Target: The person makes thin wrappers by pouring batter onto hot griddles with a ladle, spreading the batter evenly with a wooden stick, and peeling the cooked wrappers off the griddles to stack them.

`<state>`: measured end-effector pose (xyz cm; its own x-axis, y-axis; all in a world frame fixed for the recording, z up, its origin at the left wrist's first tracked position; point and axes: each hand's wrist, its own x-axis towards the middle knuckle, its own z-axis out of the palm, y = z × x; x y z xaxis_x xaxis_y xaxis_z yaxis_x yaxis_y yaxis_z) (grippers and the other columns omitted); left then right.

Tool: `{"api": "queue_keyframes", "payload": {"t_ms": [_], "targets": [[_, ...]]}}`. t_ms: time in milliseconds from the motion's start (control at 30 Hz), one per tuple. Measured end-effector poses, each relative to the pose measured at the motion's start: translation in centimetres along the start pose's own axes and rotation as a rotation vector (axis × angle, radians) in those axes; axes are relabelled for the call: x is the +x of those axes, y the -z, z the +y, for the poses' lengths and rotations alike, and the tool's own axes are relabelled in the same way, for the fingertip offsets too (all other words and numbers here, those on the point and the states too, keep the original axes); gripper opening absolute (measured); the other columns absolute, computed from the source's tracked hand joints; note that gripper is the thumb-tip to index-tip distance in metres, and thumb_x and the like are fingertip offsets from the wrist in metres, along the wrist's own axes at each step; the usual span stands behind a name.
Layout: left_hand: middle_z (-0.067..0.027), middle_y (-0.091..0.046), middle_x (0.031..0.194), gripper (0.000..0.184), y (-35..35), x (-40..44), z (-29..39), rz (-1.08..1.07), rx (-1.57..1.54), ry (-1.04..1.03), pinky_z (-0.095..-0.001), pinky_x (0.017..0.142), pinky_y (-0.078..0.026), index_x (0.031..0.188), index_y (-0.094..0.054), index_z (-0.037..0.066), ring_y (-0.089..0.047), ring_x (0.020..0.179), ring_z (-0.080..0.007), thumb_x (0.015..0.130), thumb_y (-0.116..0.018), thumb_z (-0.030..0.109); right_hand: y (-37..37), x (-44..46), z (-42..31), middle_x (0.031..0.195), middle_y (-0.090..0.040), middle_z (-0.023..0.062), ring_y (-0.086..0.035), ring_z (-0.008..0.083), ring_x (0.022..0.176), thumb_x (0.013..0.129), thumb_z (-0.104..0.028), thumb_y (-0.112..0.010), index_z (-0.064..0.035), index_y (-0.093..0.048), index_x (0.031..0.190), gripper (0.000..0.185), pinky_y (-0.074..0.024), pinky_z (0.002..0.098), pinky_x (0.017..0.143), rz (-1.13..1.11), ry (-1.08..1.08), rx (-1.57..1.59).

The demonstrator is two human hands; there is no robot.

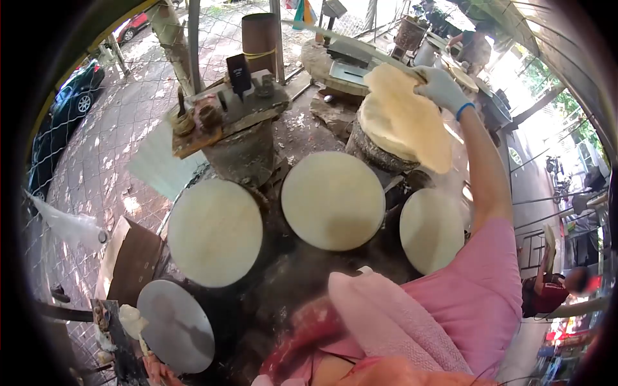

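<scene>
At the upper right my right hand [441,89], in a white glove with a blue band at the wrist, pinches the edge of a large thin flatbread [412,112]. The sheet hangs over a stack of similar flatbreads [380,132] on a round stand. At the lower left, partly cut off, my left hand [159,372] is closed round a stick [145,347] with a pale batter lump at its tip. Beside it lies a grey round griddle [175,326] with a bare surface. Three more griddles carry pale round layers: left [215,231], middle [333,201] and right [432,230].
A wooden shelf [257,106] with a phone [239,74] and small pots stands behind the left griddle. Cardboard [132,257] leans at left by the wire fence. Other people [475,48] are at the upper right and right edge. A pink towel [399,315] hangs in front.
</scene>
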<state>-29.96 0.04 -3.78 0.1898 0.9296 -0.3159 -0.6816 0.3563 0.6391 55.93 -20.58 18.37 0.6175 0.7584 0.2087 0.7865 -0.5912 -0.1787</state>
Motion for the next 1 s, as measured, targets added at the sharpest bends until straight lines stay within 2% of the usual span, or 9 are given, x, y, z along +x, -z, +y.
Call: {"api": "queue_keyframes", "payload": {"t_ms": [100, 367, 600, 700, 733, 767, 833, 967, 1000], "targets": [[-0.0011, -0.048, 0.075, 0.007, -2.9, -0.2, -2.6, 0.017, 0.027, -0.018, -0.0206, 0.039, -0.03, 0.1, -0.048, 0.003, -0.042, 0.047, -0.007, 0.094, -0.047, 0.006, -6.0, 3.2, 5.4, 0.106, -0.068, 0.0157, -0.066, 0.0364, 0.095, 0.087, -0.018, -0.053, -0.0176, -0.065, 0.121, 0.036, -0.0521, 0.046, 0.083, 0.079, 0.069, -0.3], [-0.0011, -0.05, 0.076, 0.013, -6.2, -1.4, -4.9, 0.041, 0.118, -0.095, -0.0197, 0.042, -0.032, 0.102, -0.05, 0.003, -0.043, 0.052, -0.0063, 0.089, -0.053, 0.0, -28.8, 0.9, 17.8, 0.09, -0.068, 0.0078, -0.068, 0.0279, 0.083, 0.086, -0.009, -0.051, -0.021, -0.061, 0.123, 0.041, -0.0536, 0.0432, 0.071, 0.192, 0.064, -0.404], [-0.0011, -0.051, 0.078, 0.021, -2.8, 0.0, -2.6, -0.033, 0.228, -0.156, -0.0189, 0.045, -0.034, 0.103, -0.051, 0.002, -0.044, 0.055, -0.0056, 0.084, -0.058, -0.004, -31.0, -0.3, 18.1, 0.098, -0.069, 0.0178, -0.065, 0.0385, 0.094, 0.077, -0.009, -0.06, -0.01, -0.068, 0.104, 0.028, -0.0519, 0.0474, 0.082, 0.211, 0.056, -0.134], [-0.001, -0.051, 0.081, 0.047, -0.6, 0.0, -3.2, 0.129, 0.271, -0.267, -0.0164, 0.047, -0.034, 0.122, -0.05, -0.006, -0.045, 0.059, -0.0043, 0.079, -0.07, -0.002, -28.0, -3.4, 11.1, 0.118, -0.067, 0.0175, -0.064, 0.0337, 0.108, 0.084, -0.017, -0.066, -0.0084, -0.065, 0.124, 0.04, -0.0491, 0.0406, 0.095, 0.22, 0.069, 0.068], [-0.0004, -0.051, 0.08, 0.045, -0.5, 0.3, -3.8, -0.063, 0.416, -0.349, -0.0178, 0.047, -0.033, 0.123, -0.048, -0.007, -0.046, 0.06, -0.0057, 0.085, -0.068, 0.005, -28.9, -4.2, 10.0, 0.118, -0.067, 0.0188, -0.065, 0.0359, 0.105, 0.091, -0.018, -0.064, -0.0078, -0.064, 0.127, 0.037, -0.0505, 0.0417, 0.092, 0.199, 0.034, 0.083], [0.0008, -0.048, 0.08, 0.022, 2.8, 1.3, -3.2, -0.017, 0.059, -0.206, -0.0188, 0.05, -0.035, 0.108, -0.055, -0.003, -0.046, 0.06, -0.0064, 0.09, -0.061, 0.007, -30.0, -5.4, 8.2, 0.123, -0.066, 0.0181, -0.065, 0.0337, 0.106, 0.092, -0.019, -0.064, -0.0073, -0.059, 0.133, 0.042, -0.0501, 0.0403, 0.093, 0.162, -0.055, 0.136], [0.0045, -0.045, 0.069, 0.035, 1.4, 2.4, -3.5, 0.105, 0.252, -0.115, -0.0219, 0.044, -0.027, 0.113, -0.053, -0.004, -0.037, 0.044, -0.0073, 0.107, -0.039, 0.028, -29.9, -9.3, -2.3, 0.129, -0.064, 0.0148, -0.066, 0.0269, 0.106, 0.09, -0.015, -0.068, -0.0062, -0.048, 0.143, 0.057, -0.0506, 0.0358, 0.091, 0.087, 0.004, 0.302], [0.003, -0.043, 0.056, 0.04, 4.6, 6.7, -4.1, 0.285, 0.712, -0.026, -0.0251, 0.04, -0.028, 0.096, -0.061, -0.002, -0.04, 0.041, -0.0074, 0.098, -0.06, 0.037, -32.0, -19.4, -27.2, 0.107, -0.069, 0.0104, -0.063, 0.0159, 0.095, 0.085, -0.015, -0.073, 0.0002, -0.057, 0.132, 0.053, -0.0506, 0.0306, 0.085, -0.38, 0.004, 1.147], [0.0011, -0.047, 0.058, 0.038, 6.4, 7.5, -4.7, 0.285, 0.806, -0.03, -0.0269, 0.042, -0.032, 0.095, -0.061, -0.002, -0.044, 0.042, -0.0101, 0.096, -0.062, 0.037, -33.2, -21.6, -31.3, 0.11, -0.069, 0.0108, -0.061, 0.0142, 0.097, 0.087, -0.02, -0.073, 0.0016, -0.059, 0.13, 0.05, -0.0492, 0.0284, 0.087, -0.417, 0.137, 0.837]]}}
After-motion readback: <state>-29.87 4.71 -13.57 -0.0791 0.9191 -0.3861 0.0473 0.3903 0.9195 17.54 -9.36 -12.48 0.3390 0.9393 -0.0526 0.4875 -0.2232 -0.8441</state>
